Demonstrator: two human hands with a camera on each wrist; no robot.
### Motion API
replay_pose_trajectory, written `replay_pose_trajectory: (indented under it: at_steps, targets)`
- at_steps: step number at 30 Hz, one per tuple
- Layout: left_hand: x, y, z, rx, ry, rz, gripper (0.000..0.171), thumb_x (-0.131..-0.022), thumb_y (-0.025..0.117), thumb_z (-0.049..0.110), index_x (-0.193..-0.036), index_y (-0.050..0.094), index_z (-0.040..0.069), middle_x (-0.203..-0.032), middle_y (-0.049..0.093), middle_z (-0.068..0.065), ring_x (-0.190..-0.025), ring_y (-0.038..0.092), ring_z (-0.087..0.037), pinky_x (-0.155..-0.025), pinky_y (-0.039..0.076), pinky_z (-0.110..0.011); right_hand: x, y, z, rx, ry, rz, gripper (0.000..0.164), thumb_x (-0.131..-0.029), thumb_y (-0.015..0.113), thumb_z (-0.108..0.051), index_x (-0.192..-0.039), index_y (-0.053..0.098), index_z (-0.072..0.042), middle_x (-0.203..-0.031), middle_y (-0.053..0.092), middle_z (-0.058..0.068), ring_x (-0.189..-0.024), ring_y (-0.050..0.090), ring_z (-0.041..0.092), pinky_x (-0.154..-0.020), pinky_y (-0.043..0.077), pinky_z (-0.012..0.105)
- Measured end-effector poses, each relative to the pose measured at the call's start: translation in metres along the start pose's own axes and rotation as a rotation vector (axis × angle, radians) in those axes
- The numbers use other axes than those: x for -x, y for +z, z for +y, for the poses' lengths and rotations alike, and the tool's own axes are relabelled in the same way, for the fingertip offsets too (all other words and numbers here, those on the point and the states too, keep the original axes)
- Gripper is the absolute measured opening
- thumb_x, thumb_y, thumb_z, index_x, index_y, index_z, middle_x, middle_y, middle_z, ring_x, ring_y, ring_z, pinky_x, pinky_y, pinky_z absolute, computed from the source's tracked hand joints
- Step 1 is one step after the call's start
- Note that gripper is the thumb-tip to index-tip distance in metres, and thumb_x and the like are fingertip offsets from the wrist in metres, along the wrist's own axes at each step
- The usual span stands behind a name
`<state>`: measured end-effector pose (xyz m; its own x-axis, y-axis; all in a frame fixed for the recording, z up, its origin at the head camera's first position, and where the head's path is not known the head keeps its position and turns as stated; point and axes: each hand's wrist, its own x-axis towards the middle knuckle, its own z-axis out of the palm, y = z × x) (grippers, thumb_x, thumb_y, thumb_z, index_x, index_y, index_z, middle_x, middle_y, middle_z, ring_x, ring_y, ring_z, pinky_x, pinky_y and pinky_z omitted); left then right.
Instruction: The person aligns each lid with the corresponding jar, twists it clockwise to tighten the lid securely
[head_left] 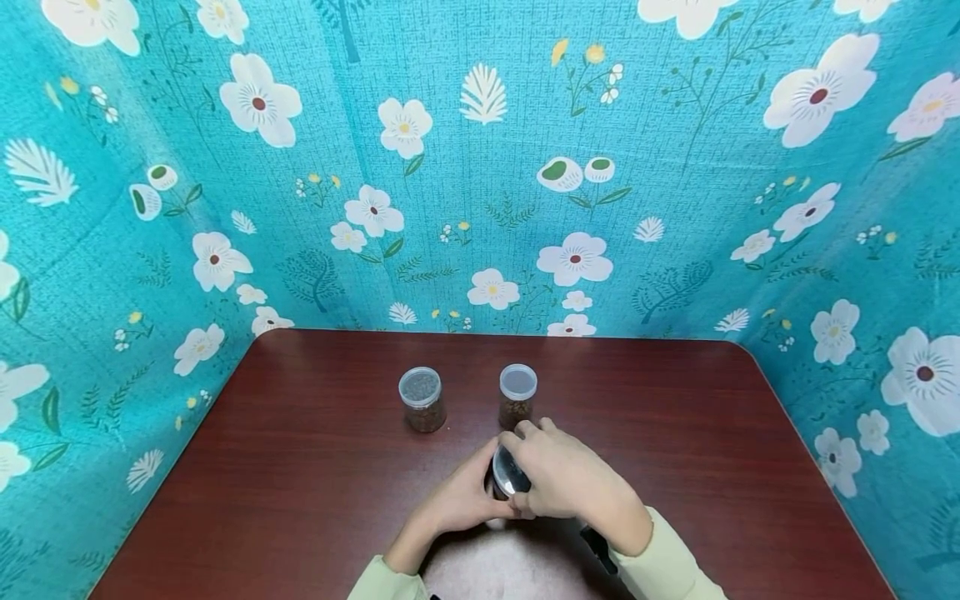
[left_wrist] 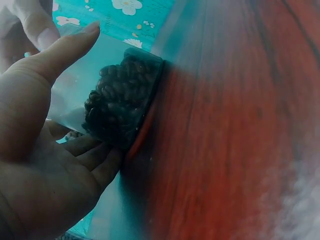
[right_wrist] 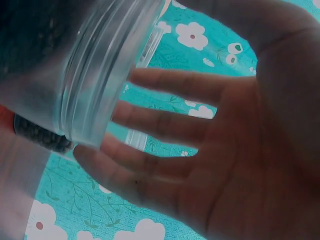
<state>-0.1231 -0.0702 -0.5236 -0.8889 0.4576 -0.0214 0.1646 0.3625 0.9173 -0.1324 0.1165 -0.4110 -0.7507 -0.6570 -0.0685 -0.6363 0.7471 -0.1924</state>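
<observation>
A clear plastic jar (left_wrist: 120, 95) stands on the table at the front, partly filled with dark beans that look like coffee beans. My left hand (head_left: 465, 496) holds it round the side, thumb on one face and fingers on the other. From the right, my right hand (head_left: 562, 475) reaches over the top and grips the jar's clear lid (head_left: 512, 472). In the right wrist view, fingertips lie along the ridged rim of that lid (right_wrist: 95, 90). Both hands cover much of the jar in the head view.
Two more lidded clear jars stand farther back: a left jar (head_left: 422, 402) and a right jar (head_left: 517, 392), both with dark contents. The right one is just beyond my right fingers. The dark red wooden table (head_left: 300, 467) meets a turquoise flowered cloth (head_left: 450, 208) at the back.
</observation>
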Motion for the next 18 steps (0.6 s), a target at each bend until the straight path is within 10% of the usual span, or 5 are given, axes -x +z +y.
replay_pose_trajectory:
  at_steps: [18]
  targets:
    - [0.000, 0.001, 0.002, -0.043, 0.019, 0.017, 0.082, -0.080, 0.092, 0.032, -0.149, 0.048, 0.034, -0.135, 0.066, 0.006, -0.119, 0.063, -0.008, -0.105, 0.050, -0.027, -0.001, 0.013, -0.016, 0.076, 0.177, 0.126, 0.070, -0.080, 0.085, -0.054, -0.122, 0.066, -0.002, -0.093, 0.067, 0.016, -0.074, 0.059, 0.031, -0.063, 0.057, 0.044]
